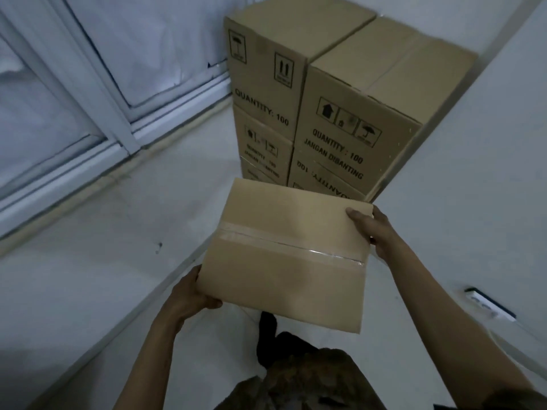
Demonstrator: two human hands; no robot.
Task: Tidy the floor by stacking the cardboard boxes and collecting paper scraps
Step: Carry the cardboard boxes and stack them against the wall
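While we stand over the pale floor (97, 261), our left hand (186, 294) grips the near left corner of a taped cardboard box (284, 253) and our right hand (373, 229) grips its far right corner, thumb on top. The box hangs in the air just in front of two stacks of boxes (325, 119) in the corner. To place it well, we should probably keep it level and line its edges up with a stack top. Printed on the stacks we read "QUANTITY: 100" and "JANGAN DIBANTING", beside handling symbols.
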